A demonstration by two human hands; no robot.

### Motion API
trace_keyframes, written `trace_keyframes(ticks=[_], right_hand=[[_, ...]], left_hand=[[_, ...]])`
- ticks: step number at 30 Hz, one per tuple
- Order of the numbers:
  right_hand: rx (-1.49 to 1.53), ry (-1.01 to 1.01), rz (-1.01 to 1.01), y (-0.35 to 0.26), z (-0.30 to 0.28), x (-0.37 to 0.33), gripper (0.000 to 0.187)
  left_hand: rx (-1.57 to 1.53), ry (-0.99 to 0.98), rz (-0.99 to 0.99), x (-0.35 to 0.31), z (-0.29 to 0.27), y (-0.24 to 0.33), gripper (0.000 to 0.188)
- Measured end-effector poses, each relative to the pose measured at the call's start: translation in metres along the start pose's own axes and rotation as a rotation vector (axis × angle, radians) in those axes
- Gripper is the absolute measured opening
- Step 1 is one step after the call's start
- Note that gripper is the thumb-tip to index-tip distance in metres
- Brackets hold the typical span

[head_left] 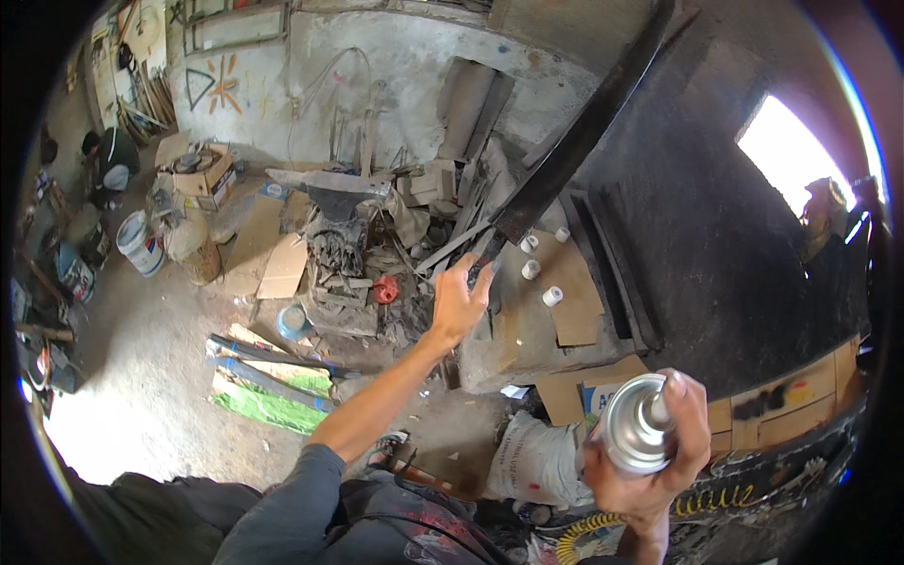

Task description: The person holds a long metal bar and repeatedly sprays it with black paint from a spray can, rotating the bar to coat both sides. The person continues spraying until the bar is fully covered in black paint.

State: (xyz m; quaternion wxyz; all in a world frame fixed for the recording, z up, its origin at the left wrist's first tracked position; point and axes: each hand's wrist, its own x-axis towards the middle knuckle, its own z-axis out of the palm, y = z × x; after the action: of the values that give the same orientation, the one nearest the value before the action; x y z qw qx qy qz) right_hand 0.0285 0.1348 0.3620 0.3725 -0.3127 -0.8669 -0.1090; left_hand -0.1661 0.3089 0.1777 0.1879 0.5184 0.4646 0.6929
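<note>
My left hand (460, 306) is closed round the narrow handle end of a long, dark, machete-like blade (589, 127). The blade tilts up and away to the right, its far end near the top edge of the view. Lower right, my right hand (692, 438) grips a silver spray can (633, 433), with a finger at its white nozzle. The can is apart from the blade. Beyond my left hand, several small white caps (553, 297) sit on a piece of cardboard (576, 320) atop a low grey block (494, 363).
An anvil (339, 193) stands amid scrap. Wrapped dark strips (273, 372) lie on the floor near a blue tin (294, 322). A white bucket (139, 243) and a person (115, 155) are far left. Near my right arm are a white sack (537, 461) and a yellow coiled hose (579, 535).
</note>
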Motion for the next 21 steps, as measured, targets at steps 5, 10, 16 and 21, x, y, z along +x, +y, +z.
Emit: trace_keyframes(ticks=[5, 10, 16, 21], right_hand=[[0.093, 0.018, 0.082, -0.002, 0.0, 0.002, 0.078], [-0.018, -0.001, 0.128, 0.007, -0.003, -0.002, 0.078], [0.242, 0.008, 0.153, 0.012, 0.016, 0.019, 0.078], [0.109, 0.009, 0.1, 0.023, 0.014, 0.017, 0.077]], left_hand=[[0.041, -0.009, -0.091, 0.01, -0.004, 0.0, 0.024], [0.008, -0.017, -0.056, 0.016, -0.01, 0.004, 0.022], [0.014, 0.001, -0.01, 0.017, -0.007, 0.007, 0.022], [-0.037, -0.022, -0.06, 0.018, -0.005, 0.005, 0.025]])
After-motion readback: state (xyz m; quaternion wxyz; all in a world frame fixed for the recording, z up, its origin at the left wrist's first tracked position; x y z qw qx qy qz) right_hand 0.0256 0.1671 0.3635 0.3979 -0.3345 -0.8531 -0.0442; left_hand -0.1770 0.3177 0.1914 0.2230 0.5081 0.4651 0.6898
